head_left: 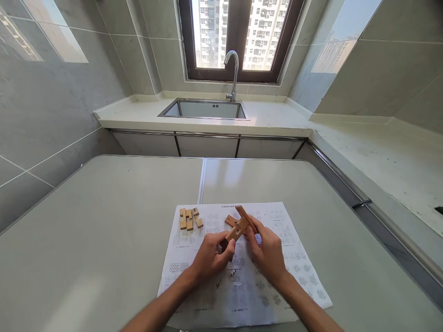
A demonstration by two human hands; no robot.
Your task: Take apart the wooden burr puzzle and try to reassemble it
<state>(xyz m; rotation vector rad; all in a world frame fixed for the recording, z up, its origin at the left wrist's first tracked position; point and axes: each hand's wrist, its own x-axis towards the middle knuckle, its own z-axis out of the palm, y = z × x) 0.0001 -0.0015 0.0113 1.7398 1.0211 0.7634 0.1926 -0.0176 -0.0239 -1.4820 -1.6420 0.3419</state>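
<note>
Several notched wooden puzzle pieces (237,229), crossed and fitted against one another, are held above the printed sheet (194,299). My left hand (212,257) pinches the near lower end of this cluster between thumb and fingers. On the other side, my right hand (269,251) is closed on a slanting wooden puzzle piece (245,216) that rises to the upper left. Its fingers hide part of the joint, so how far the pieces interlock cannot be seen. Loose notched pieces (186,219) lie at the sheet's upper left; one piece (197,217) is marked with a number.
The sheet carries small diagrams and lies on a pale table (104,240) with a seam (202,180) down its far part. Beyond stand a counter (270,115), a sink (207,109), a faucet (235,76) and a window. Another counter (387,152) runs along the right.
</note>
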